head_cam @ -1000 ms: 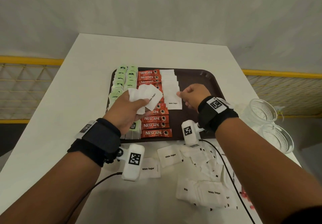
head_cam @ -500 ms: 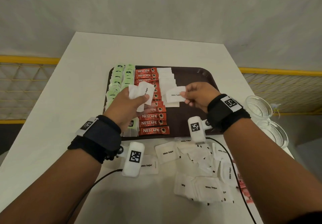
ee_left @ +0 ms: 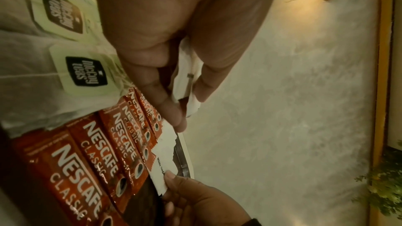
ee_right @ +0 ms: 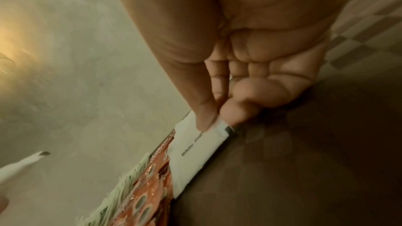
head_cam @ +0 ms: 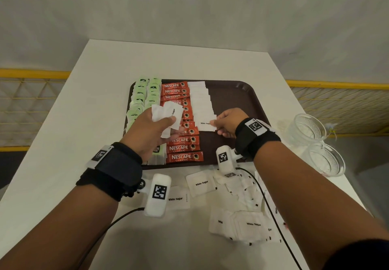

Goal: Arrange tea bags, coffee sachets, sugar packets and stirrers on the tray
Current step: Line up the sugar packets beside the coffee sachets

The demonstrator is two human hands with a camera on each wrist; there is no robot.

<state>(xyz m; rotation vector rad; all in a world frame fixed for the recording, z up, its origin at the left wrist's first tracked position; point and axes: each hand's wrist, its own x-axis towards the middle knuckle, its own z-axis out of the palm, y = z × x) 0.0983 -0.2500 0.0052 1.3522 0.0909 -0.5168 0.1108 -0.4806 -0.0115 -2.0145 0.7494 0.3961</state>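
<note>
A dark brown tray [head_cam: 237, 93] carries a column of green tea bags [head_cam: 145, 93], a column of red coffee sachets [head_cam: 179, 143] and a column of white sugar packets [head_cam: 200, 99]. My left hand [head_cam: 151, 131] hovers over the sachets and grips a small bunch of sugar packets [head_cam: 168, 114] [ee_left: 187, 75]. My right hand [head_cam: 227, 122] pinches one sugar packet [head_cam: 205, 123] [ee_right: 195, 149] by its right edge, between thumb and forefinger, at the near end of the sugar column, low on the tray. No stirrers are visible.
Loose sugar packets [head_cam: 242, 206] lie scattered on the white table [head_cam: 63, 143] in front of the tray. Two clear glass cups [head_cam: 309, 128] stand at the table's right edge. Wrist-camera cables [head_cam: 269, 206] trail over the packets.
My right hand has lowered its sugar packet from above the tray down onto the near end of the sugar column. The left hand stays put with its bunch.
</note>
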